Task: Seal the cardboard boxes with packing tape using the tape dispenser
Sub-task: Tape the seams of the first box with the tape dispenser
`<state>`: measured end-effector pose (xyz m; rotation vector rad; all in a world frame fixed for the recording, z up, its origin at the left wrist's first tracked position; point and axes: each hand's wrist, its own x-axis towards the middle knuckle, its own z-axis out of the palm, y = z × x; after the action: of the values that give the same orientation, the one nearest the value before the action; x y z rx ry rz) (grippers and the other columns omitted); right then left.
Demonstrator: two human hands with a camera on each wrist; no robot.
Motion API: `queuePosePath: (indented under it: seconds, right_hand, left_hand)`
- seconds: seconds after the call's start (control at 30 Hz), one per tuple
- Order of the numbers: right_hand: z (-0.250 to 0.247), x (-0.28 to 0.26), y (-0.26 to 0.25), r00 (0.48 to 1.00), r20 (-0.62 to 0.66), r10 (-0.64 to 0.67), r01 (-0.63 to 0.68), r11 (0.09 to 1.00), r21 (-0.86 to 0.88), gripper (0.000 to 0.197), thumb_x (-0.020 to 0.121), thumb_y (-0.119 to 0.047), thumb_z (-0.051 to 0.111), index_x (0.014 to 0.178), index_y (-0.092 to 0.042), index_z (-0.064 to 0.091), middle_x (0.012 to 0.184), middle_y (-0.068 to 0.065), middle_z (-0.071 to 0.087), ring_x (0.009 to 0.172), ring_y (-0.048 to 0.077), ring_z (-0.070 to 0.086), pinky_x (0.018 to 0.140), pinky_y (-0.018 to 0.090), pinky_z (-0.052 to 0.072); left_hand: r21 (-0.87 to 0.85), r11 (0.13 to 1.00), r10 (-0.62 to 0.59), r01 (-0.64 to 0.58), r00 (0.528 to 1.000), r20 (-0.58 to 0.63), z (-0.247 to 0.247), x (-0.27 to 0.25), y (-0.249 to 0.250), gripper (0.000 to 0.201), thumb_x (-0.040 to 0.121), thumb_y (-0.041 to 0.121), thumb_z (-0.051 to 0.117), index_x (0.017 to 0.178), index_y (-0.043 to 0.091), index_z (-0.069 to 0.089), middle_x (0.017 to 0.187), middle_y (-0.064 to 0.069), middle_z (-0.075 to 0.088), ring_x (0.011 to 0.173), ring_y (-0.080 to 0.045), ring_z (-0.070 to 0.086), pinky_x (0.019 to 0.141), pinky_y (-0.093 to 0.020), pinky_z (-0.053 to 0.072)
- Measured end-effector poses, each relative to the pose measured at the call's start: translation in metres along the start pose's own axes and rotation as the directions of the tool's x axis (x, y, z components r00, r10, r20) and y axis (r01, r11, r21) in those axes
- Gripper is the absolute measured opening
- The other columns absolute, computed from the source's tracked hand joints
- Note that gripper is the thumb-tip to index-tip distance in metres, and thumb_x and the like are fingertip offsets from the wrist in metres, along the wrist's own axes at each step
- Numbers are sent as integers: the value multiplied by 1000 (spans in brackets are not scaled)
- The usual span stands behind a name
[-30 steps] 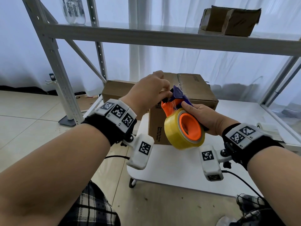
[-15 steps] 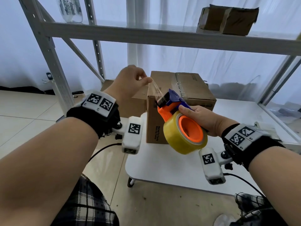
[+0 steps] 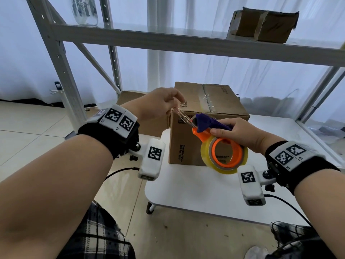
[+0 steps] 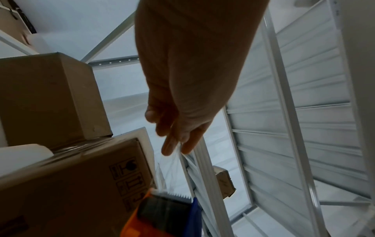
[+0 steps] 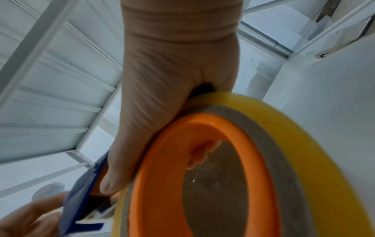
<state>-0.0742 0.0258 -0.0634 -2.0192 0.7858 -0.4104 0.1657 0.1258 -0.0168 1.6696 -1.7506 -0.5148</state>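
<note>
The right hand [image 3: 240,131] is wrapped around the tape dispenser [image 3: 214,135], held in the air just in front of the cardboard box [image 3: 188,139] standing on the white table [image 3: 196,189]. The left hand [image 3: 158,103] pinches the free end of the clear tape [image 3: 183,116] between thumb and fingertips, stretched taut from the dispenser's blade. A second box [image 3: 128,96] sits behind the first, to its left.
</note>
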Motion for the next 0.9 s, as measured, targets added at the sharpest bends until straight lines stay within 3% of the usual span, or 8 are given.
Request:
queuePosePath:
  seconds: [0.17, 0.27, 0.33, 0.43, 0.53, 0.63, 0.77, 0.9]
  right_hand:
    - [-4, 0, 1, 999, -5, -32, 31, 997, -64, 36, 81, -34, 69, 117, -34, 64, 97, -8, 71, 87, 8, 65, 75, 19, 51]
    - [-6, 2, 6, 998, 0, -56, 55, 989, -136, 44, 82, -31, 70, 125, -30, 61, 105, -7, 69, 95, 7, 63, 76, 14, 47]
    - [-8, 3, 9, 997, -6, -71, 69, 979, -193, 50, 80, -35, 70, 128, -31, 57, 110, -10, 66, 101, 6, 61, 80, 14, 45]
    - [-10, 3, 14, 993, -38, -114, 103, 968, -229, 56, 79, -38, 70, 132, -34, 51, 117, -13, 61, 106, 4, 57, 88, 12, 43]
    - [-7, 3, 19, 986, -54, -159, 140, 956, -260, 65, 79, -41, 67, 140, -34, 44, 125, -12, 56, 111, 7, 54, 87, 7, 39]
    - [-6, 4, 24, 984, -42, -174, 144, 909, -392, 74, 76, -53, 60, 144, -39, 35, 118, -3, 56, 102, 14, 54, 85, 17, 40]
    - [-7, 4, 27, 980, -42, -197, 143, 826, -545, 73, 81, -54, 60, 144, -47, 24, 96, -4, 46, 84, 11, 47, 74, 16, 34]
    - [-11, -1, 30, 982, -22, -186, 133, 777, -615, 74, 83, -51, 62, 140, -55, 15, 96, -5, 43, 86, 12, 45, 76, 22, 35]
  left_hand:
    - [-61, 995, -75, 77, 996, 38, 7, 1, 2, 30, 101, 16, 37, 105, 10, 67, 81, 8, 55, 80, -6, 50, 78, -22, 35]
    - [32, 992, -122, 119, 984, 130, 11, 0, 1, 56, 95, 57, 34, 97, 14, 71, 107, 4, 62, 107, -14, 53, 92, -28, 32]
    - [107, 983, -167, 150, 971, 173, 15, 0, -5, 64, 83, 70, 40, 86, 15, 72, 88, 4, 67, 86, -7, 59, 80, -24, 38]
    - [143, 978, -172, 153, 976, 133, 19, 2, -16, 36, 84, 47, 64, 77, 13, 72, 48, 12, 51, 50, 1, 45, 56, -17, 37]
    - [70, 983, -176, 171, 981, 87, 16, 1, -25, 31, 86, 42, 65, 77, 13, 71, 85, -14, 68, 86, -23, 61, 82, -32, 47]
    - [47, 982, -182, 180, 983, 24, 13, -1, -31, 31, 88, 38, 63, 76, 11, 70, 100, -25, 64, 100, -38, 56, 82, -29, 41]
    - [132, 967, -215, 220, 975, -46, 16, 0, -45, 22, 85, 43, 66, 69, 29, 69, 120, -1, 46, 117, -17, 39, 100, -36, 34]
    - [191, 944, -252, 270, 961, -114, 11, -4, -56, 21, 82, 47, 66, 66, 35, 69, 118, 3, 43, 119, -17, 33, 104, -43, 31]
